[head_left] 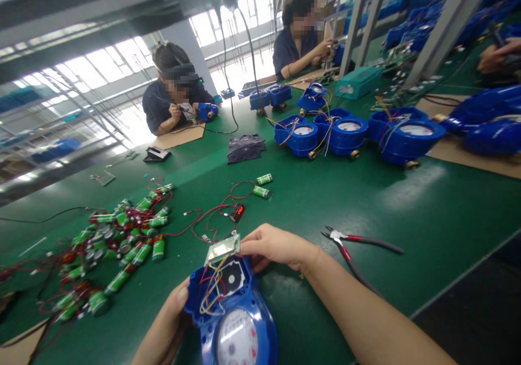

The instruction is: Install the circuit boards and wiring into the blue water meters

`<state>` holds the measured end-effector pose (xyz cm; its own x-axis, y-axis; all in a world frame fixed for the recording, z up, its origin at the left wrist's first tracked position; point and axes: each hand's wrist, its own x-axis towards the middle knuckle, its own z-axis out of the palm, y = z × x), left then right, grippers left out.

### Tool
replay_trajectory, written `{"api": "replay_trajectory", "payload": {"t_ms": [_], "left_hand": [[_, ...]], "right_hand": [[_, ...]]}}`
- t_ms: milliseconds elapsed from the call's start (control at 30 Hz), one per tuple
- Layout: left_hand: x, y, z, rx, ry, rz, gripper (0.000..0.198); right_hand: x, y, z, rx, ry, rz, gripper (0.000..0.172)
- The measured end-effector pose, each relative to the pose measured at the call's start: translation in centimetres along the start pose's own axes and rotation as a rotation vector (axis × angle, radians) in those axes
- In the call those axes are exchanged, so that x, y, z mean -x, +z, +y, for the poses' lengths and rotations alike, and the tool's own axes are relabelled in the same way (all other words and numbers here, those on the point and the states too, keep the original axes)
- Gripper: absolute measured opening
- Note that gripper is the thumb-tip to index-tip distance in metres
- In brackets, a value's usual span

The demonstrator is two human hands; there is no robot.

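A blue water meter (260, 321) with a round white dial is tilted toward me at the bottom centre. My left hand (176, 313) grips its left side, with the thumb on the rim. Thin yellow, red and white wires (212, 286) run from its open compartment up to a small circuit board with a display (223, 249). My right hand (271, 248) pinches that board by its right end, above the compartment. Just beyond the board lies a small meter with red lit digits (237, 212), wired to green batteries (261, 192).
A pile of green batteries with red leads (118, 240) covers the left of the green table. Red-handled cutting pliers (345, 240) lie at right. Several blue water meters (344, 134) stand behind, near a dark cloth (245, 149). Two people (175, 93) work across the table; another person's hands (500, 55) show at far right.
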<state>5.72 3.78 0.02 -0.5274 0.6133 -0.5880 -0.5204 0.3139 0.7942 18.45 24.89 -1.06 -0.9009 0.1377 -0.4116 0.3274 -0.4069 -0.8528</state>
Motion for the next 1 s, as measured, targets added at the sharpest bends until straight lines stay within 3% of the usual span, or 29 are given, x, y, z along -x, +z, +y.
{"api": "replay_trajectory", "payload": {"t_ms": [233,633,833,1000], "left_hand": [[-0.09,-0.54,-0.25,0.045,-0.008,-0.005,0.036],[-0.13,-0.45,-0.24,0.023,-0.011,0.013,0.049],[-0.19,-0.55,-0.35,0.016,-0.004,0.014,0.040],[0.09,0.15,0.01,-0.020,0.023,0.017,0.054]], "right_hand": [[0.06,0.03,-0.11,0.010,0.002,0.009,0.034],[0.02,0.09,-0.10,0.008,0.020,0.014,0.033],[0.08,0.07,-0.15,0.013,0.026,0.011,0.026],[0.12,0.12,-0.27,0.008,0.024,0.011,0.025]]}}
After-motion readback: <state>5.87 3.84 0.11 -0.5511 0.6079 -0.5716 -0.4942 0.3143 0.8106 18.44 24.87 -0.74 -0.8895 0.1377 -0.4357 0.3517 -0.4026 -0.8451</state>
